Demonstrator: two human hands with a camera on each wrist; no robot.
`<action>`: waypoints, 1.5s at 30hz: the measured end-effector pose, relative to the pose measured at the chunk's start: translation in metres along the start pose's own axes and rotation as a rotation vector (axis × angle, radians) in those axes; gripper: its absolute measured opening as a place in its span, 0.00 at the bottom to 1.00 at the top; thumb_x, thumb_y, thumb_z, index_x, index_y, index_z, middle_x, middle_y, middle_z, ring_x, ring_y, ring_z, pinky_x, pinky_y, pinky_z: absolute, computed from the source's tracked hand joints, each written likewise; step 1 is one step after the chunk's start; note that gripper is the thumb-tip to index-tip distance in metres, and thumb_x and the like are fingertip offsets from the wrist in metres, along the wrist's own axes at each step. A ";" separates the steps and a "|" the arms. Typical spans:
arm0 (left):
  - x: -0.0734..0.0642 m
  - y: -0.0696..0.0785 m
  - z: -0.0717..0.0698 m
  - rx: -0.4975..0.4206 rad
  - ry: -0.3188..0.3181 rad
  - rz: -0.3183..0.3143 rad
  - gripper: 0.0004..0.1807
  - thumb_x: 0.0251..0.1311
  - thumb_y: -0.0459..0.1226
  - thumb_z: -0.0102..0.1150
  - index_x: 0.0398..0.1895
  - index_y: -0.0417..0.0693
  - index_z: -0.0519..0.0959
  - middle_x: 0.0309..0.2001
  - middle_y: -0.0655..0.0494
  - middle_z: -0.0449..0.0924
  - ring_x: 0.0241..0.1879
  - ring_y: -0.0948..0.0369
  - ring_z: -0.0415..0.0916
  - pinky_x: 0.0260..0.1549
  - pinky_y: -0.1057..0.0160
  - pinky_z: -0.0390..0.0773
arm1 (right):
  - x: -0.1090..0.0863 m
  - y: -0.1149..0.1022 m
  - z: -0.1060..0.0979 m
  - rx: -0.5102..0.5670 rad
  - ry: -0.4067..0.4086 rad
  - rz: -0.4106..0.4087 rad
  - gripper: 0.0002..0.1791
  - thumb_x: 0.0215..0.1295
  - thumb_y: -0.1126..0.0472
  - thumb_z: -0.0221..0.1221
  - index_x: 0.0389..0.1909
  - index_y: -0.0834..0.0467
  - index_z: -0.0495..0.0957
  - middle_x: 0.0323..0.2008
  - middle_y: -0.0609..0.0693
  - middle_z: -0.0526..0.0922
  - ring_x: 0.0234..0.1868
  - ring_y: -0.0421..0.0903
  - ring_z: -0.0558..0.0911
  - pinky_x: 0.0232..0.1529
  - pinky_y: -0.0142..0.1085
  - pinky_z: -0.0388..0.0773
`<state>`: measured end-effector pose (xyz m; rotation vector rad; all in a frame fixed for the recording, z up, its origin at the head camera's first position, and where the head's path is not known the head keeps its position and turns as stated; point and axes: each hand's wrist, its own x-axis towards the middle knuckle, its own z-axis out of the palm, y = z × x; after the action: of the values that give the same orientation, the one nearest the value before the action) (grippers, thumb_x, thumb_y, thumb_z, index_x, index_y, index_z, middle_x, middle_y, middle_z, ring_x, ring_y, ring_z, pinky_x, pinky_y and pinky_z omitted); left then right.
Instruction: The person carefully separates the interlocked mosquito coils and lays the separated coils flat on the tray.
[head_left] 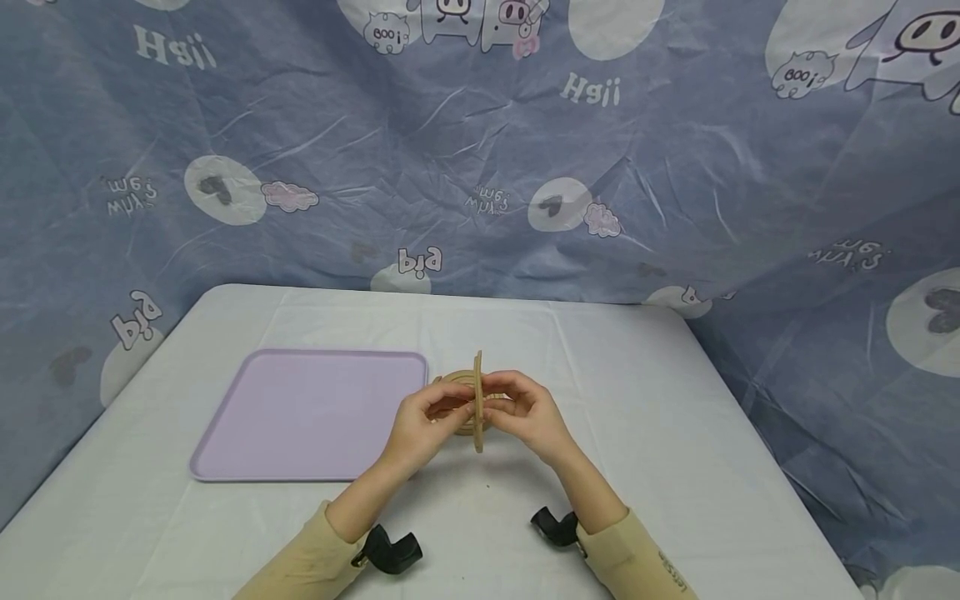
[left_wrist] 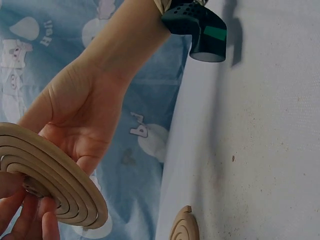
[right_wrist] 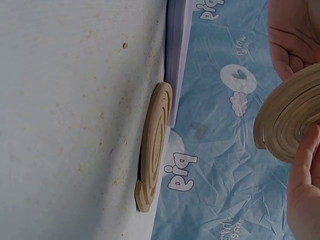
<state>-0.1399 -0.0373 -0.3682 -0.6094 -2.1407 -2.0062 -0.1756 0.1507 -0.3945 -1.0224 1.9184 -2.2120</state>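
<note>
A tan mosquito coil [head_left: 478,437] stands on edge above the table, between my two hands. My left hand [head_left: 420,427] holds its left face. My right hand [head_left: 531,417] pinches it from the right, with fingertips at the centre of the spiral in the right wrist view. Seen from the left wrist, the held coil [left_wrist: 82,187] is tilted and its rings sit close together. Another flat coil [right_wrist: 156,145] lies on the white table, just behind the held one in the head view and partly hidden by my hands.
A lilac tray [head_left: 315,417] lies left of my hands, bare on top. Brown crumbs [right_wrist: 125,45] dot the white tablecloth [head_left: 637,433]. Black wrist cameras [head_left: 393,552] jut from both sleeves. A blue printed curtain [head_left: 450,125] hangs behind the table and along its sides.
</note>
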 end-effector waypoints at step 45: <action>0.002 -0.027 -0.002 -0.077 -0.069 0.120 0.20 0.47 0.24 0.67 0.45 0.35 0.75 0.43 0.42 0.77 0.41 0.47 0.76 0.40 0.53 0.78 | -0.002 0.004 0.006 0.027 -0.014 -0.022 0.22 0.50 0.75 0.57 0.48 0.60 0.71 0.44 0.52 0.75 0.44 0.43 0.76 0.46 0.32 0.76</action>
<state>-0.1526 -0.0398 -0.3922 -0.8101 -2.0191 -2.0392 -0.1724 0.1450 -0.3987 -1.0573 1.8756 -2.2294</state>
